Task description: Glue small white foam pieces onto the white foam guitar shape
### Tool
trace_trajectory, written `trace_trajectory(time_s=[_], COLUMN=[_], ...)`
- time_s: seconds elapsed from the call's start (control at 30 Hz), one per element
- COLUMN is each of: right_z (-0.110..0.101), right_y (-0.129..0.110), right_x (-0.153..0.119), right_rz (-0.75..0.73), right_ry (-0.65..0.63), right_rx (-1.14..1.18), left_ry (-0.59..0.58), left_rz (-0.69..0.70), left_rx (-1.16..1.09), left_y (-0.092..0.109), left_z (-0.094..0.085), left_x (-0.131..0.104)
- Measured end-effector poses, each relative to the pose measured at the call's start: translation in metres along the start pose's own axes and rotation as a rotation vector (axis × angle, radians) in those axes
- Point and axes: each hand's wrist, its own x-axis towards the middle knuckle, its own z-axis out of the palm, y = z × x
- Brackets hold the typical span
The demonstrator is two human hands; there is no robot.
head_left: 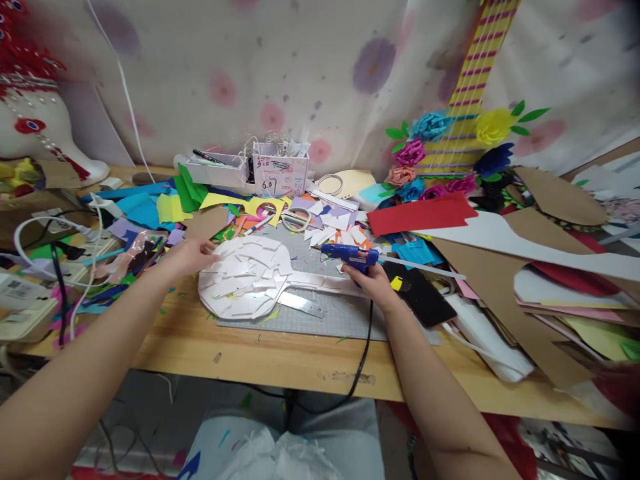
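Note:
A white paper banjo-like shape, with a round body and a long neck, lies flat and has short white strips standing across its body. My left hand is at the upper left edge of the round body, fingers loosely bent and apart; I cannot tell if they touch it. My right hand grips a blue hot glue gun above the neck, its nozzle pointing left. A long glue stick sticks out of its back. A metal ruler lies partly under the white shape on the grey cutting mat.
Paper scraps and scissors lie behind the white shape. A black phone rests at right, near cardboard sheets. White boxes and a flowered yellow guitar stand behind. The glue gun's black cord hangs over the table edge.

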Motion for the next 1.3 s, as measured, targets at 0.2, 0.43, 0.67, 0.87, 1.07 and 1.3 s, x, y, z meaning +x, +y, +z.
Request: trace_trajectory(time_s=[0.2, 0.43, 0.67, 0.87, 1.07, 1.3], right_z=[-0.002, -0.003, -0.002, -0.003, -0.004, -0.004], right_y=[-0.002, 0.003, 0.000, 0.002, 0.008, 0.003], right_x=[0.000, 0.002, 0.003, 0.003, 0.005, 0.004], right_rz=[0.052, 0.070, 0.052, 0.067, 0.054, 0.035], right_ry=[-0.010, -0.018, -0.013, -0.034, -0.027, -0.059], right_rx=[0.013, 0.015, -0.005, -0.001, -0.007, 0.044], left_ry=[0.035, -0.022, -0.027, 0.202, 0.106, 0.089], left_rz=[-0.063, -0.089, -0.054, -0.029, -0.045, -0.037], left_rx=[0.232, 0.317, 0.239, 0.071, 0.118, 0.088], left_y=[0.011, 0.028, 0.018, -0.006, 0.000, 0.007], left_z=[0.008, 0.006, 0.002, -0.003, 0.008, 0.003], left_x=[-0.002, -0.013, -0.005, 0.013, 0.015, 0.015])
